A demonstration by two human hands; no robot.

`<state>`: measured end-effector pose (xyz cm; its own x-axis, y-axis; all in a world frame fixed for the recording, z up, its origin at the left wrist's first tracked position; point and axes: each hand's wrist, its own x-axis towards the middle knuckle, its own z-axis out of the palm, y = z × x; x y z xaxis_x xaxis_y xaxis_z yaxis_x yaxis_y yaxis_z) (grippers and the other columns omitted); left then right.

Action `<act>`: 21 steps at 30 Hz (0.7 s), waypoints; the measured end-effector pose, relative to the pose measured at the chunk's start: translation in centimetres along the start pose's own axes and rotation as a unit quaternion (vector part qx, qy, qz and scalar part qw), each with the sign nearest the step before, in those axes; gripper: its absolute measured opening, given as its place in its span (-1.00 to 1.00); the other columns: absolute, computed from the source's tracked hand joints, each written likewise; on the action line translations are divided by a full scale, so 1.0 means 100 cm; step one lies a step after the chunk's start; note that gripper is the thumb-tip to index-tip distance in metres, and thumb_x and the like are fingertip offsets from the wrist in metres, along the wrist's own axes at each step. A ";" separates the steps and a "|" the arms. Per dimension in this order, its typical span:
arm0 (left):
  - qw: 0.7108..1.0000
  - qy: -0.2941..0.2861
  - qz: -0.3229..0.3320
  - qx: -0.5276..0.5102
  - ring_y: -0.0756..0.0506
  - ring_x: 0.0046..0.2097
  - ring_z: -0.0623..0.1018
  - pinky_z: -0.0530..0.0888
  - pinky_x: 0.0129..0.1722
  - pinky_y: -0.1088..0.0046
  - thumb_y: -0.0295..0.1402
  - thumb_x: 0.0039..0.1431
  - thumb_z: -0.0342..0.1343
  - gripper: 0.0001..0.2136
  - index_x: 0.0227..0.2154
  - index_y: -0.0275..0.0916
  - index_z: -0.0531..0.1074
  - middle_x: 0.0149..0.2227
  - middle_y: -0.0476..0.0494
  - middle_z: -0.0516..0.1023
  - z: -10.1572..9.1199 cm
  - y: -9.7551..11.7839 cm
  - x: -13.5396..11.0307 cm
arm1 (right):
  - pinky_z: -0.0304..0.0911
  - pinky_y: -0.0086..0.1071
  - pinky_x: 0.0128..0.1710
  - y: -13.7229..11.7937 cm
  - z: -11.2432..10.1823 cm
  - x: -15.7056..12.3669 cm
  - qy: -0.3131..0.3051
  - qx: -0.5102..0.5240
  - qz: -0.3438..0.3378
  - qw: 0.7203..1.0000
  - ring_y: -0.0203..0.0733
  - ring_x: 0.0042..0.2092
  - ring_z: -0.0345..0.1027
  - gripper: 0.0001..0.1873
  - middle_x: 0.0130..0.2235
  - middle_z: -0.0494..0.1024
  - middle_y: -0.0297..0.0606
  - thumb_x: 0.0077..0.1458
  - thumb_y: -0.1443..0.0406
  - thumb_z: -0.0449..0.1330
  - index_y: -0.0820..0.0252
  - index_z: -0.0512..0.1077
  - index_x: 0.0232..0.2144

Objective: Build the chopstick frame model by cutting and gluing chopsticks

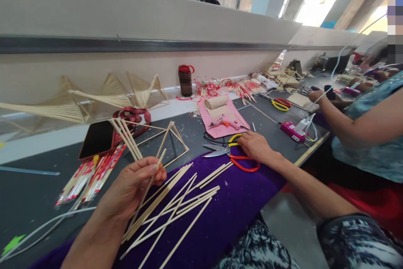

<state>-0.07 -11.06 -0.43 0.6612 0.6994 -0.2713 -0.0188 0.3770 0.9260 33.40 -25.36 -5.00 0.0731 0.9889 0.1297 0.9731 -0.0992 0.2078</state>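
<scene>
My left hand is closed on a thin bamboo stick that slants up past my fingers. Below it several loose bamboo sticks lie spread over a purple cloth. My right hand rests palm down on the handles of the scissors, which have a red and a yellow loop and lie flat on the dark table. A frame of glued sticks stands just beyond my left hand.
A pink glue gun lies on a pink mat. A phone, wrapped chopstick packs, a brown bottle and stick models sit along the wall. Another person's arm reaches in at right, near yellow scissors.
</scene>
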 end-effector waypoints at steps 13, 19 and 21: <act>1.000 0.005 0.011 -0.004 0.02 -0.52 0.40 0.35 -0.49 0.58 -0.35 -0.15 0.24 -0.88 -0.61 -0.27 0.44 -0.63 -0.01 0.41 0.000 -0.002 0.002 | 0.14 -0.45 -0.26 0.012 -0.014 -0.013 -0.058 0.157 -0.054 0.984 -0.25 -0.26 0.35 -0.57 -0.22 0.48 -0.23 0.02 0.48 -0.05 0.20 0.24 -0.02; 1.000 0.008 0.013 -0.003 0.02 -0.52 0.41 0.35 -0.49 0.58 -0.33 -0.14 0.24 -0.88 -0.59 -0.26 0.44 -0.64 -0.01 0.41 -0.001 -0.003 0.002 | 0.20 -0.43 -0.22 0.029 -0.034 -0.025 -0.043 0.324 -0.078 0.942 -0.24 -0.20 0.36 -0.65 -0.15 0.48 -0.21 0.10 0.34 -0.01 0.18 0.30 -0.04; 1.000 0.005 0.013 -0.001 0.02 -0.51 0.41 0.35 -0.48 0.57 -0.34 -0.13 0.24 -0.88 -0.58 -0.27 0.44 -0.63 -0.01 0.41 -0.001 -0.005 0.003 | 0.20 -0.41 -0.21 0.029 -0.040 -0.030 -0.027 0.361 -0.083 0.929 -0.23 -0.19 0.36 -0.67 -0.16 0.48 -0.23 0.10 0.27 0.04 0.16 0.33 -0.06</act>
<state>0.07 -10.96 -1.00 0.6527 0.7151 -0.2503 -0.0374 0.3604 0.9320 35.12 -29.10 -0.91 -0.0982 0.9900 0.1012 0.8634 0.1353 -0.4860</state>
